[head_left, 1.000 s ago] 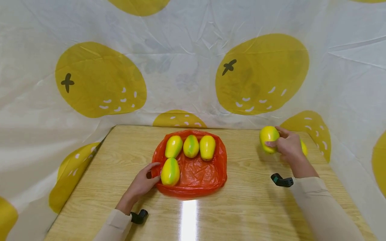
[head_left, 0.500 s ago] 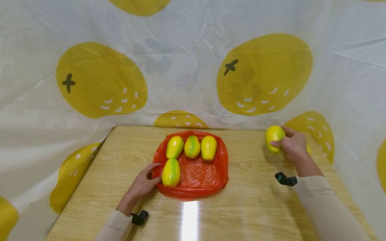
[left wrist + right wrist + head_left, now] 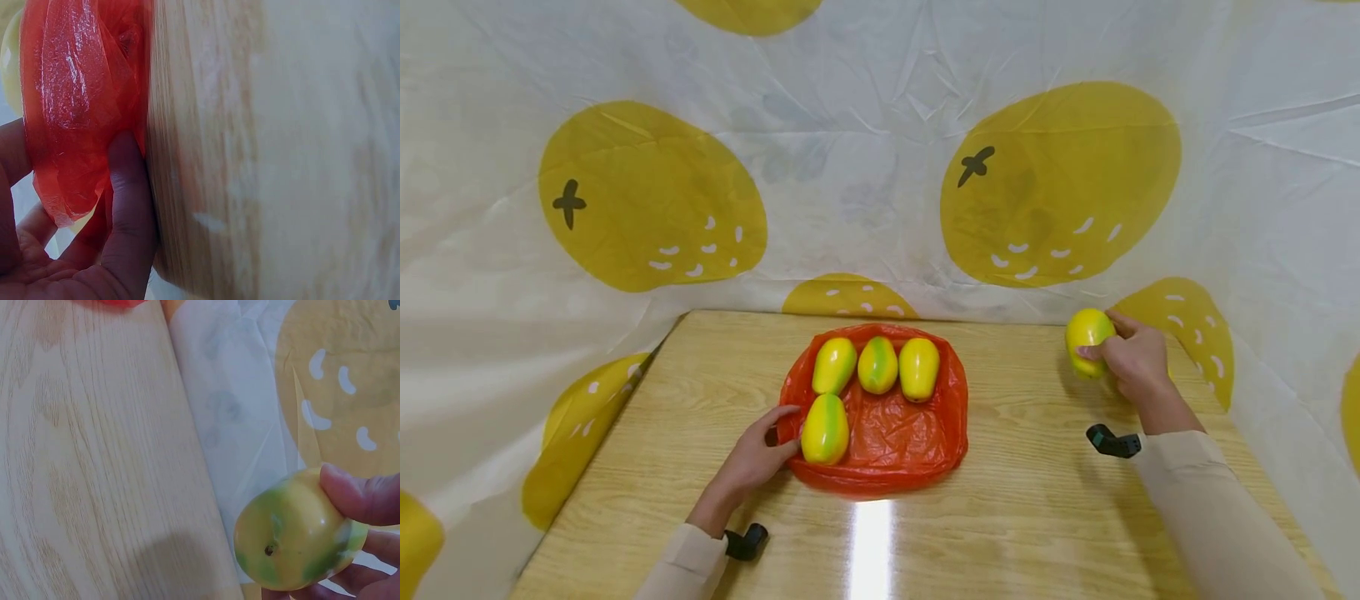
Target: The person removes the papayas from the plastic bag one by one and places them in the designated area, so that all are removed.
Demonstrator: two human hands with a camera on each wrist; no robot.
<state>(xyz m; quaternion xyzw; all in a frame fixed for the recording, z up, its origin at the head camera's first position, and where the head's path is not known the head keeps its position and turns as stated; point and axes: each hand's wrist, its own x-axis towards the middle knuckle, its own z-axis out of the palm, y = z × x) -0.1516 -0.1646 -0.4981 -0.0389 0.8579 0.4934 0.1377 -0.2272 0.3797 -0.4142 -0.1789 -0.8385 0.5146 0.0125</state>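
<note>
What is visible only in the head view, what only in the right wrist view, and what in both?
Only the head view shows the left hand at the left rim of the red plastic bag and four yellow-green fruits inside it. Only the right wrist view shows the small dark spot on the end of the held fruit. Both show the right hand gripping that fruit, the table, the patterned cloth and the bag, though the wrist view has only its edge.

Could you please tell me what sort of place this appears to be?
It looks like a small staged recording booth, though I can't be certain: a fruit-print sheet screens the back and both sides of a wooden table, and the person wears black wrist devices.
</note>
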